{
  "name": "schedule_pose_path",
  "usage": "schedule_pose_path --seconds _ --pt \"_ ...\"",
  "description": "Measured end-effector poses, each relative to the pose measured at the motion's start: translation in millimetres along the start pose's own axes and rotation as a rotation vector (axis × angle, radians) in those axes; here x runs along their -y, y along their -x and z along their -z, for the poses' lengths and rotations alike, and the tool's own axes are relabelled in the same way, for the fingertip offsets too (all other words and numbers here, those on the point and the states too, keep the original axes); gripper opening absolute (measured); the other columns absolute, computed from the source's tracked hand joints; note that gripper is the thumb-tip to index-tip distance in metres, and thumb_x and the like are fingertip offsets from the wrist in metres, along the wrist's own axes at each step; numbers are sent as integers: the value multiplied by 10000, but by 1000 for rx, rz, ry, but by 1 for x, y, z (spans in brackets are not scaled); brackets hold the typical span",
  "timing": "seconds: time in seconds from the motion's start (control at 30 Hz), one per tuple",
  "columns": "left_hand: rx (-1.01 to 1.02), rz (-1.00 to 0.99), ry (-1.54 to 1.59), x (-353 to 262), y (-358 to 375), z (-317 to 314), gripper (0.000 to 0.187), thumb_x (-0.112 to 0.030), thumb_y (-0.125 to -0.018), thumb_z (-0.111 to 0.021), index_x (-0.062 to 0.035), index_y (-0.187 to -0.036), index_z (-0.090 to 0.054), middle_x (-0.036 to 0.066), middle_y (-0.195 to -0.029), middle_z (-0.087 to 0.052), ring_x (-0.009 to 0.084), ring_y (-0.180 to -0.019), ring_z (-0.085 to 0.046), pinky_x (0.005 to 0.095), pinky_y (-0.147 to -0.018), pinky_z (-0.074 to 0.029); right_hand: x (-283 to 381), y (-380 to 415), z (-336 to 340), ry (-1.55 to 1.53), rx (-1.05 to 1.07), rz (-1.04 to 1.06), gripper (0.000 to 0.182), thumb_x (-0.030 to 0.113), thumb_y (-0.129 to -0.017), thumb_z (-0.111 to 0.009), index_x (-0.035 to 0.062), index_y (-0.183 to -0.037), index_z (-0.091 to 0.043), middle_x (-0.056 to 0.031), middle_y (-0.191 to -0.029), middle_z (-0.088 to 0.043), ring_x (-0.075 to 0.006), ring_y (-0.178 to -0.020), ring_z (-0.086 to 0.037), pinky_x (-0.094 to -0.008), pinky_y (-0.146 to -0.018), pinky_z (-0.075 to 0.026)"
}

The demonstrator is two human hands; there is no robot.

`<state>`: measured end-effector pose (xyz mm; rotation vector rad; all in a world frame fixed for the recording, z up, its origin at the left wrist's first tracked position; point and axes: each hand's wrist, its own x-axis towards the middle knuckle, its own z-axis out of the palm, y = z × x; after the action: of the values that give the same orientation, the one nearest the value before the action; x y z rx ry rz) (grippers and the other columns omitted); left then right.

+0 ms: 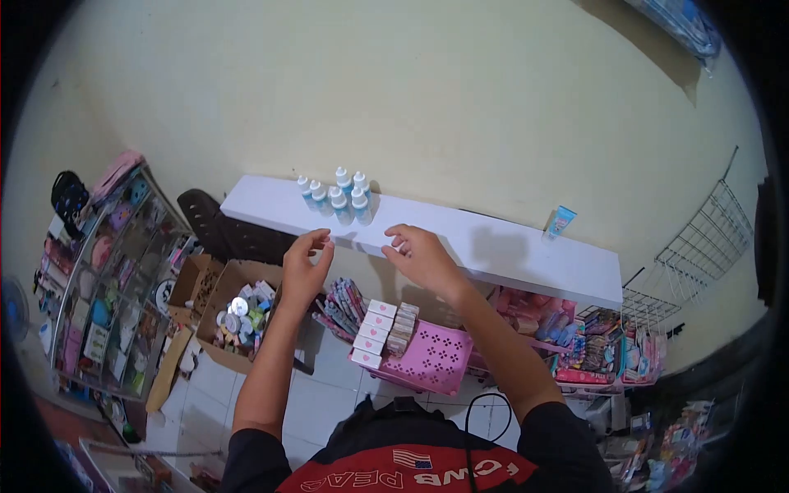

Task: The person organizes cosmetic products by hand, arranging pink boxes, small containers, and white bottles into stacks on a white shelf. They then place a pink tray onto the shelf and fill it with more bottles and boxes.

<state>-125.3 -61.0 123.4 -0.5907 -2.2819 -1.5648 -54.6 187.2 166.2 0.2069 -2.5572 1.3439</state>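
Note:
Several small white bottles with blue labels (pixel 339 207) stand upright in a cluster toward the left end of a white wall shelf (pixel 427 220). My left hand (pixel 306 264) hovers in front of the shelf, just below the bottles, its thumb and fingers apart with nothing between them. To its right, my right hand (pixel 421 261) is raised at the shelf's front edge. Its fingers are loosely curved, apart from the thumb, and hold nothing visible. Neither hand touches a bottle. A light-blue tube (pixel 560 222) stands farther right on the shelf.
Below the shelf are a pink basket (pixel 436 357), white boxes with pink hearts (pixel 372 333) and pink bins of small goods (pixel 534 316). An open cardboard box (pixel 230 353) and a crowded display case (pixel 111 279) are left. Wire racks (pixel 707 230) hang at right.

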Motion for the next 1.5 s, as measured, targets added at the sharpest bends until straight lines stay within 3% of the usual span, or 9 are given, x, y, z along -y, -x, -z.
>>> schedule_pose_path --seconds 0.2,0.33,0.47,0.53,0.77,0.93,1.13,1.17,1.5 --pt "49 -206 -156 7 -74 -4 406 -109 -901 -749 -11 -1282 -648 165 -1146 -694 277 -991 -698 385 -831 -562 11 -65 -20 151 -139 39 368 234 -925 -757 2 -1205 -700 -173 -1019 -715 -256 -819 -701 -366 -766 -575" --pt "76 -432 -240 14 -103 -13 415 -67 -884 -732 28 -1273 -626 217 -1210 -654 390 -1133 -640 444 -971 -525 5 -97 -37 306 -217 85 364 224 -922 -742 -6 -1200 -694 -204 -1051 -709 -315 -885 -710 -405 -818 -572" --pt "170 -405 -253 14 -112 -22 398 -49 -902 -699 37 -1282 -621 229 -1235 -645 417 -1161 -621 470 -1002 -512 1 -112 -50 377 -278 69 373 198 -911 -736 -12 -1214 -683 -223 -1074 -696 -360 -957 -694 -429 -881 -557" --pt "191 -397 -255 14 -114 -24 390 -43 -906 -685 41 -1281 -621 232 -1237 -644 419 -1157 -620 476 -998 -513 -1 -116 -54 408 -262 51 323 157 -863 -739 -7 -1130 -660 -236 -1079 -671 -426 -1013 -669 -492 -904 -542" --pt "229 -372 -296 22 -116 -26 346 -23 -907 -645 54 -1244 -630 260 -1164 -670 445 -1090 -643 509 -948 -524 -14 -118 -63 410 -280 126 303 113 -825 -738 -15 -1084 -646 -249 -1039 -675 -445 -994 -659 -505 -882 -543" --pt "264 -398 -235 16 -117 -24 298 -31 -901 -664 54 -1186 -660 263 -1108 -696 449 -1029 -669 510 -909 -536 -11 -108 -58 384 -342 241 274 87 -834 -740 -38 -1062 -652 -244 -941 -693 -431 -853 -673 -474 -794 -543" --pt "327 -416 -123 -19 -95 -21 289 -79 -889 -732 39 -1150 -690 246 -1109 -710 433 -1033 -680 489 -891 -543 13 -58 -28 304 -380 87 297 121 -840 -763 -17 -1079 -656 -187 -933 -706 -309 -805 -690 -411 -759 -558" --pt "343 -425 -87 -24 -87 -22 299 -91 -887 -747 34 -1153 -695 241 -1111 -712 431 -1029 -683 481 -893 -545 21 -42 -21 228 -387 56 288 124 -824 -744 -30 -1049 -653 -223 -960 -702 -383 -863 -695 -451 -784 -556" --pt "686 -465 33 -52 9 -74 291 -114 -876 -777 -7 -1142 -725 224 -1054 -730 414 -998 -696 462 -866 -547 2 118 17 294 -426 -194 323 160 -842 -756 -18 -1095 -664 -230 -995 -714 -379 -867 -706 -440 -782 -561"
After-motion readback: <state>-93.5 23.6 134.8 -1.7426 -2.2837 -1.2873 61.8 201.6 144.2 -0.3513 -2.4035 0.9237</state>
